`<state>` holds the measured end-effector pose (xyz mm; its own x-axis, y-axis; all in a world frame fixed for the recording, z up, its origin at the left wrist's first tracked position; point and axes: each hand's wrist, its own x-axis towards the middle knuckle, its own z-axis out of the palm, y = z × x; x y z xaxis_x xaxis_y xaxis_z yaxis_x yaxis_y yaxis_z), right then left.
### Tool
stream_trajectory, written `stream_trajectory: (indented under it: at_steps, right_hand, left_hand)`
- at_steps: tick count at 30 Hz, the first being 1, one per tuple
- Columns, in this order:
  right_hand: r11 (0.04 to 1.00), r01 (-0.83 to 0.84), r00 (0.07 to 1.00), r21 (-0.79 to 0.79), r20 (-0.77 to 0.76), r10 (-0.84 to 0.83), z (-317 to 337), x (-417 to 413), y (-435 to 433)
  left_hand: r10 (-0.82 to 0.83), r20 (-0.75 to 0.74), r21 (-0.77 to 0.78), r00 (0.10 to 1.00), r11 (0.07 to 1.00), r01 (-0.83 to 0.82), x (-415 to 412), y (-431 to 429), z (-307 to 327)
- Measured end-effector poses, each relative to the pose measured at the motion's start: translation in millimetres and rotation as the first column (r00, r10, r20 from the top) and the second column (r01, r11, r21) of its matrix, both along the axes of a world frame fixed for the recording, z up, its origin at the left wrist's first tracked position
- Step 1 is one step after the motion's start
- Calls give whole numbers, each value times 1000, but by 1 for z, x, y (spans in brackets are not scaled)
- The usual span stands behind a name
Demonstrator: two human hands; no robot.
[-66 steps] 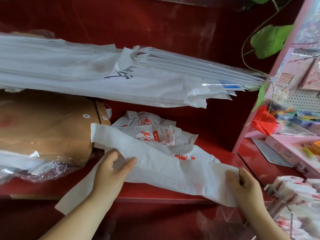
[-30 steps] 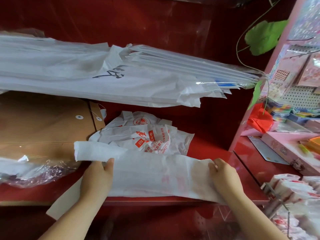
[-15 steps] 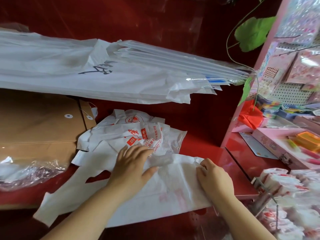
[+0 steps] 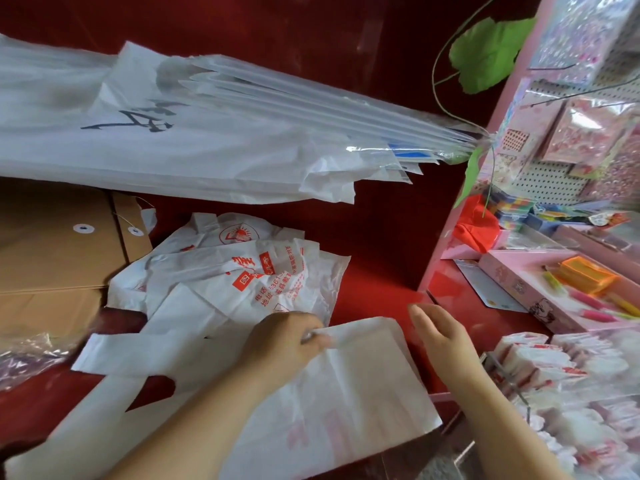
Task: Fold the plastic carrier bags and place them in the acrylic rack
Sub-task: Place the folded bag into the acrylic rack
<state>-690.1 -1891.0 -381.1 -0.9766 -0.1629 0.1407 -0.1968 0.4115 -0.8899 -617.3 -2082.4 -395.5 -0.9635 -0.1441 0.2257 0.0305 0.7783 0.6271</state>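
Red counter (image 4: 377, 282): left hand (image 4: 284, 344) pinches carrier bag (image 4: 349, 396).

The left grip (image 4: 284, 344) pinches the far edge of a flattened white carrier bag (image 4: 346, 393) on the red worktop (image 4: 381, 292). The right grip (image 4: 440, 334) hovers just right of that bag, fingers straight. Red-printed bags (image 4: 242, 271) lie heaped behind it.
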Motion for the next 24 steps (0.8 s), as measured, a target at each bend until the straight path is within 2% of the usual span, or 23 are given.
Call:
stream_trajectory:
  at_steps: [3,5,7,13,18,21,24]
  right_hand:
    - [998,5,977,-62,214,8,0,-6,8]
    - [988,-82,942,-132,314,120,6,-2,8]
    - [968,-174,908,-180,352,229,10,4,4]
    - [949,-156,933,-275,273,233,13,15,-3]
    - [906,-201,945,-373,170,280,13,18,-1]
    - [903,-182,964,-390,110,242,13,17,3]
    - [876,-139,976,-462,86,201,15,13,9]
  left_hand:
    - [-26,-58,175,998,984,36,3,-6,2]
    - [-22,-96,223,995,974,43,6,-8,5]
    - [-9,-104,254,994,966,36,8,-9,7]
    - [-55,17,250,998,967,49,10,-11,11]
    - [-200,146,380,969,916,132,17,-11,18]
    - [-169,58,394,984,910,133,22,-11,23]
    - [-86,-54,314,995,944,98,29,-11,31]
